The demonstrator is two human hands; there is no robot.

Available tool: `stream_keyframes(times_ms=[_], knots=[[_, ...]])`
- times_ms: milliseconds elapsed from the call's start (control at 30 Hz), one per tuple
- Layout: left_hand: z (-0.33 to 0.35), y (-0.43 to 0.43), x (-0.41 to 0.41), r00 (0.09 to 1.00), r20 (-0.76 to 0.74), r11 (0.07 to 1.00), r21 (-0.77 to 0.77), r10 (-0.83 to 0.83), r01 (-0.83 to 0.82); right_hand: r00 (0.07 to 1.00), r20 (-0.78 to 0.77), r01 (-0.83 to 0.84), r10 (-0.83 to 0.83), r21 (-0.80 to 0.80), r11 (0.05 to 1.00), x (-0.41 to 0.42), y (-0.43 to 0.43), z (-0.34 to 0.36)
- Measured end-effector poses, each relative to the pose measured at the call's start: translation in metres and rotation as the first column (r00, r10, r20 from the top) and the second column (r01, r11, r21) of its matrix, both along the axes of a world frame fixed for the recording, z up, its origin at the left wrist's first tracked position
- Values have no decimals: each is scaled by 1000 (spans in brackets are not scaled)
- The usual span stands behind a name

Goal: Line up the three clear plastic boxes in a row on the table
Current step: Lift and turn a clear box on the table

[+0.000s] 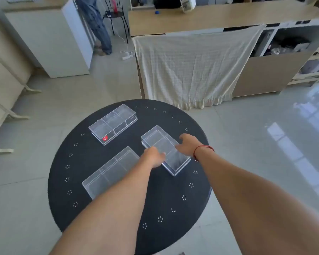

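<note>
Three clear plastic boxes lie on a round black table (118, 208). The right box (162, 146) is angled, and both hands grip it: my left hand (154, 156) on its near-left long side, my right hand (187, 145) on its far-right long side. A divided box with a red sticker (113, 124) lies at the back left, slanted the other way. The third box (109, 173) sits at the front left, partly hidden under my left forearm. A red string circles my right wrist.
A counter draped with a pale cloth (191, 70) stands beyond the table. A white cabinet (53, 39) is at the back left, with a person's legs (99, 28) and a black chair beside it. Tiled floor surrounds the table.
</note>
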State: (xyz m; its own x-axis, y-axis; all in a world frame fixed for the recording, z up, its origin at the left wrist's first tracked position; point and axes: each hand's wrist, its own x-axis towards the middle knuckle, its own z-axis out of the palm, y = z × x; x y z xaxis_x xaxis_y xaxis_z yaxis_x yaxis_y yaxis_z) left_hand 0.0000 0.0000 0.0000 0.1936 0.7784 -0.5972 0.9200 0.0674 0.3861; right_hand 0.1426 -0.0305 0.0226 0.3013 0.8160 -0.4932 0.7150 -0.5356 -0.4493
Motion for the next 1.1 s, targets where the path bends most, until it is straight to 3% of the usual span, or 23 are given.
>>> stream_keyframes(times_ms=[200, 367, 533, 667, 800, 900, 1000, 1100], knots=[[-40, -12, 4, 988, 27, 976, -164, 150, -143, 990, -76, 120, -122, -36, 992, -7, -14, -43], [-59, -11, 6, 967, 92, 962, -157, 239, -223, 982, -98, 157, -160, -39, 987, -3, -22, -62], [-53, -8, 12, 923, 221, 940, -203, 316, -273, 950, -238, 182, -202, -107, 978, -1, -29, -62], [-43, -6, 16, 897, 348, 957, -192, 273, -217, 928, -298, 161, -222, -216, 963, 0, -30, -56], [-37, 5, 19, 887, 438, 989, -59, 147, -135, 921, -328, 123, -212, -270, 955, -5, -38, -53], [-33, 11, 15, 907, 417, 994, 64, 49, -84, 940, -295, 124, -172, -176, 977, 2, -37, -57], [-31, 13, 11, 951, 284, 960, 277, -120, 38, 915, -286, 311, -284, 52, 949, 12, -29, -54], [-31, 12, 10, 946, 235, 916, 382, -222, 120, 945, -108, 328, -310, 274, 904, 20, -24, -41]])
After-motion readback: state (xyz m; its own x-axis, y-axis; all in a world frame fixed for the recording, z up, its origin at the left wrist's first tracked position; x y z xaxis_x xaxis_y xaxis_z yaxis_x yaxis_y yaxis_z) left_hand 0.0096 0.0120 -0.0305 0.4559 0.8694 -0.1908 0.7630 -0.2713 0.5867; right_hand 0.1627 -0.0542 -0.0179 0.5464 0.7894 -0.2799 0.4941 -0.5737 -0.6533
